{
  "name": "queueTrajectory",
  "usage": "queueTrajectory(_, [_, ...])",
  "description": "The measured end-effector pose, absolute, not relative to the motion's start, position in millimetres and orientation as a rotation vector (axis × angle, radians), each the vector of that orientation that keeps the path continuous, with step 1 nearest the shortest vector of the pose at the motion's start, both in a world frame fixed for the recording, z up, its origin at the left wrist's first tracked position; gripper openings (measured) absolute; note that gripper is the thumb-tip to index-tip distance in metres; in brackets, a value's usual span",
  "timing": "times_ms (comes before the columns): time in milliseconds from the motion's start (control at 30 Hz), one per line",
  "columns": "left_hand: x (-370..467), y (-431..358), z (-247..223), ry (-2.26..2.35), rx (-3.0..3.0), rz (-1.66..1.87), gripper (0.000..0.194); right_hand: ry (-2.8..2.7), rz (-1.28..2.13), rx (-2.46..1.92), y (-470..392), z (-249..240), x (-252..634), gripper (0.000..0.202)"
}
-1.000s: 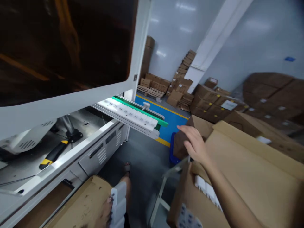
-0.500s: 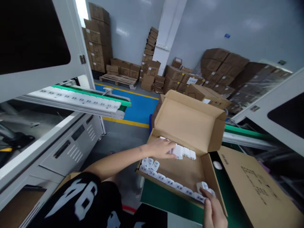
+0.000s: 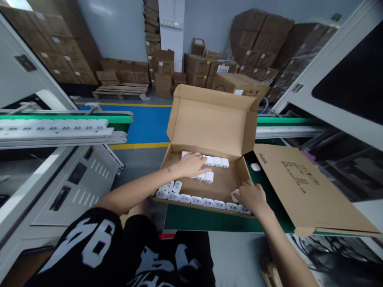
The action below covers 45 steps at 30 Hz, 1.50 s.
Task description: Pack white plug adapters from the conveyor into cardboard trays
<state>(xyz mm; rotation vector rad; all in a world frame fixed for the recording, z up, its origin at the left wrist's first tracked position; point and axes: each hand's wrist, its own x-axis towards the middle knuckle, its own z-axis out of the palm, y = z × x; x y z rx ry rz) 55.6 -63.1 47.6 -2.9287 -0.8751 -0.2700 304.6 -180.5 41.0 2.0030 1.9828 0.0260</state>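
An open cardboard box (image 3: 209, 119) lies before me with its lid tilted back. Inside it, white plug adapters (image 3: 196, 200) with two pins line the front wall, and a few more stand in the left front corner. My left hand (image 3: 193, 164) is closed over a short row of adapters (image 3: 206, 176) in the middle of the box, its fingers partly hiding them. Behind those fingers, another row of adapters (image 3: 217, 161) lies near the back wall. At the right front corner, my right hand (image 3: 253, 196) pinches a single adapter (image 3: 235, 195), which its fingers partly cover.
Under the box is a green work surface (image 3: 191, 219). A flattened carton (image 3: 299, 187) and a white round object (image 3: 255, 167) lie to its right. A conveyor (image 3: 60, 131) bearing white adapters ends at the left. Stacked cartons (image 3: 72, 52) and a pallet (image 3: 119, 91) stand behind.
The view has turned and the box appears farther left. My right hand has reached farther into the right front corner. The adapters under my left hand now sit apart from the back row.
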Motion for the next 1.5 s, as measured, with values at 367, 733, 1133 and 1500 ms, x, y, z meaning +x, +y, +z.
queueTrajectory(367, [2.8,-98.6,43.2,-1.204,-2.986,0.277,0.032,2.289,0.04,1.852,-145.8,14.0,279.3,0.023])
queueTrajectory(733, [17.1,-51.4,25.5,-1.251,-3.014,0.367,0.042,2.518,-0.371,1.931,-133.7,14.6,295.9,0.02])
queueTrajectory(1133, [-10.4,-84.7,38.3,-1.186,-2.984,0.46,0.037,1.782,-0.044,1.964,-185.2,37.1,297.0,0.028])
queueTrajectory(1500, [-5.2,-79.7,58.7,-1.58,-2.645,0.189,0.025,2.189,0.313,1.94,-151.9,17.0,301.6,0.027])
